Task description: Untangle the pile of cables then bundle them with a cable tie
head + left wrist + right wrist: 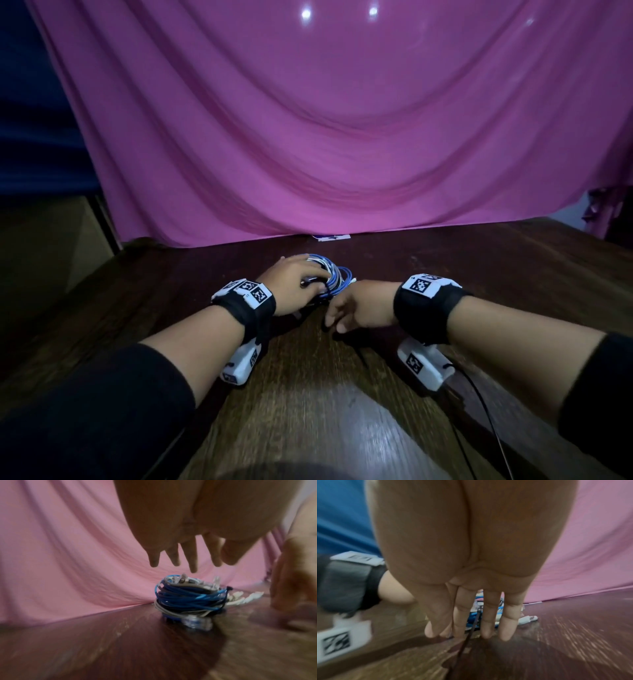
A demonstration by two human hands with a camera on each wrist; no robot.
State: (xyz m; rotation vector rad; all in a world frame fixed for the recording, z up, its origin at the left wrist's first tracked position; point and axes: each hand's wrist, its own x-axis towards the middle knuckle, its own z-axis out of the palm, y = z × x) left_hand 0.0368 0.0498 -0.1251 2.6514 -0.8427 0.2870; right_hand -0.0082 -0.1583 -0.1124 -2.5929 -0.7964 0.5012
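**A:** Pink cloth [308, 137] hangs as the backdrop, meeting the far edge of a dark wooden table [308, 394]. Where's the cable bundle?

**B:** Cable bundle [187, 596] sits on the table toward its far edge, about mid-width, just in front of the cloth. Blue and grey cables wound into a coil. A clear plug [197, 622] lies on the wood at the coil's near side; white connectors [247, 597] trail out to its right.

**A:** Cable tie?

**B:** Black cable tie [477, 616] shows in the right wrist view, with a thin dark tail running from the coil toward the camera between the fingers. Can't tell whether it is cinched tight.

**A:** Left hand?

**B:** Left hand [294, 277] is over the coil, fingers [192, 561] straight and spread, pointing down. Head view reads as resting on the top; left wrist view shows the tips just above it. Contact unclear. Not gripping.

**A:** Right hand?

**B:** Right hand [356, 305] is on the near right side of the coil, fingers [462, 615] extended and relaxed, tips down at the wood. Holds nothing visible. Motion blur in both wrist views.

**A:** Anything else?

**B:** White paper slip [331, 237] at the table's far edge under the cloth hem. Thin black cord [486, 411] runs off the right wrist unit toward the near edge.
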